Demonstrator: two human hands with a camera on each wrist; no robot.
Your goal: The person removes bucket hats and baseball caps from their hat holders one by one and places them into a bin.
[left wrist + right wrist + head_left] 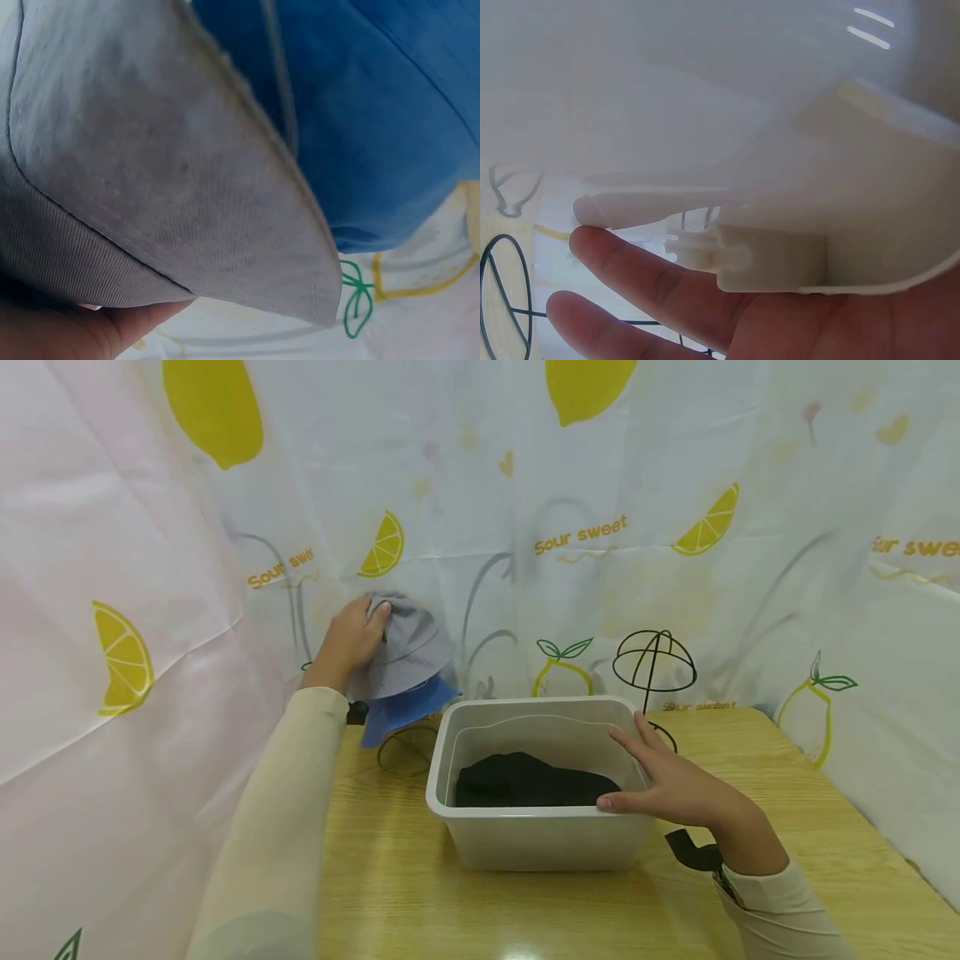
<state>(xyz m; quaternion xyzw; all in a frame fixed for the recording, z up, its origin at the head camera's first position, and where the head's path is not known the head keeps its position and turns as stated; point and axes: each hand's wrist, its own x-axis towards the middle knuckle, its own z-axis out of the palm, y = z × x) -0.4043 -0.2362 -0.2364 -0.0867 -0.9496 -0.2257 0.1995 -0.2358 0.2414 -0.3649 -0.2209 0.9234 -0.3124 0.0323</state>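
Observation:
At the back left, my left hand (pixel 351 639) pinches the crown of a grey-lavender bucket hat (pixel 411 647), its thumb pressed on the cloth. Right beneath it is a blue bucket hat (pixel 405 708), partly covered by the grey one and above a round wire base (pixel 405 756). In the left wrist view the grey hat (pixel 172 165) fills the left side, with the blue hat (pixel 375 127) behind its brim. My right hand (pixel 675 781) rests at the right end of a white plastic bin (pixel 547 843), thumb on the front rim and fingers extended. Dark cloth (pixel 532 781) lies inside the bin.
Behind the bin's right end stands a bare black wire hat stand (pixel 655 664) with a domed top. A lemon-print curtain (pixel 480 468) hangs behind and along the sides of the wooden table (pixel 390 893).

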